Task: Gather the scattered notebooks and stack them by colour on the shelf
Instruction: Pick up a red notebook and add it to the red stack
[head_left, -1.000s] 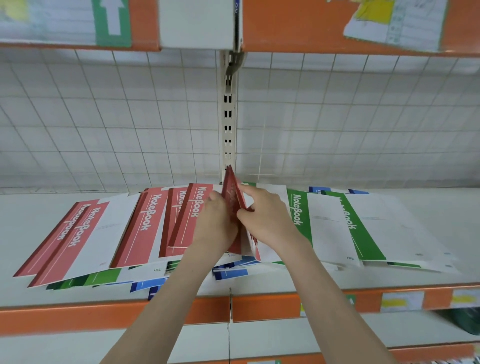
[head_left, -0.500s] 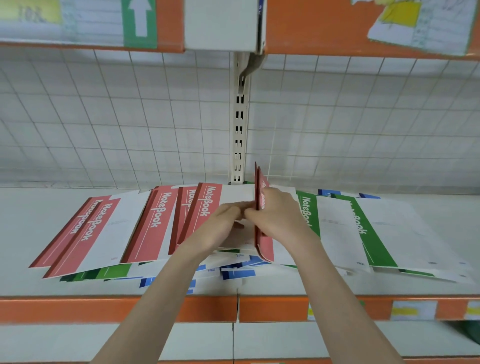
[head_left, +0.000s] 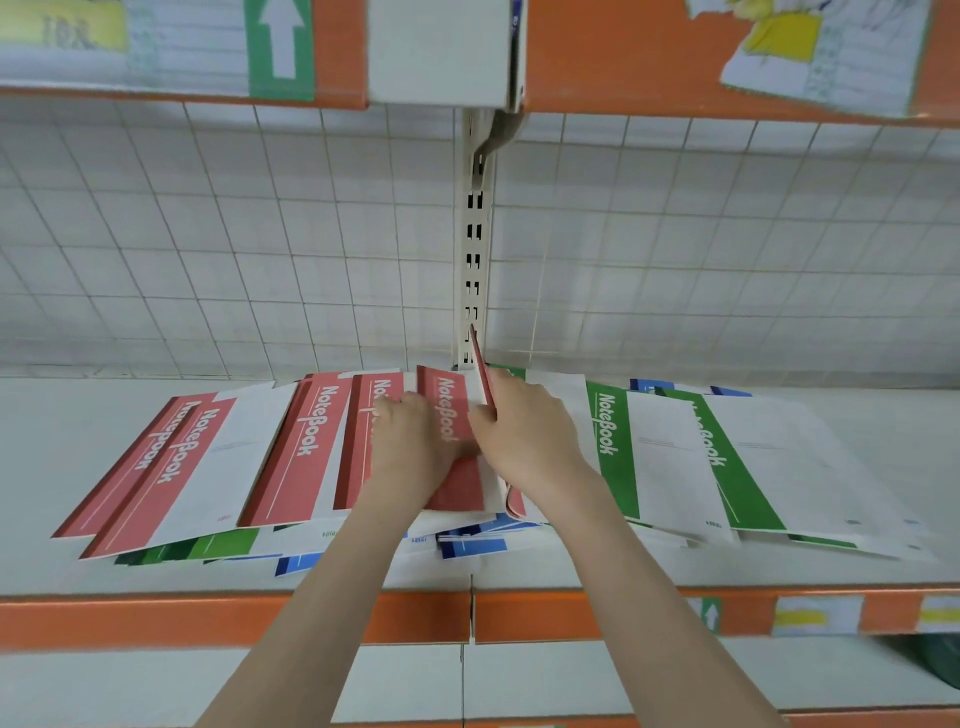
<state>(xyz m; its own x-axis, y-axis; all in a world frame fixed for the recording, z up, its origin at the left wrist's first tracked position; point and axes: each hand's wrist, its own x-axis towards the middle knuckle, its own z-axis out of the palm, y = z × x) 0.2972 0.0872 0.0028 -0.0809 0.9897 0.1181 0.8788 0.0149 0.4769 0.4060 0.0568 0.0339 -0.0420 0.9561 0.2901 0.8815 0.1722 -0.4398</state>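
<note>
Shelf (head_left: 78, 577): white deck with an orange front lip, carrying every notebook in view.
Red notebooks (head_left: 306, 447): fanned flat across the left half of the shelf, covers overlapping, the word "NoteBook" upward.
Upright red notebook (head_left: 482, 382): standing on edge at the shelf's middle, seen almost edge-on, its top reaching the slotted upright (head_left: 474, 249) at the back.
Right hand (head_left: 530, 441): fingers curled round the upright red notebook, gripping it just right of its cover.
Left hand (head_left: 415, 452): knuckles up, resting on the flat red covers just left of the upright one; whether its fingers pinch a cover cannot be told.
Green notebooks (head_left: 670, 457): lying flat to the right of the right hand, overlapping one another.
Blue notebooks (head_left: 472, 548): partly hidden under the red and green ones, edges showing at the front and at the far right rear.
Wire grid (head_left: 208, 234): white back panel behind the shelf.
</note>
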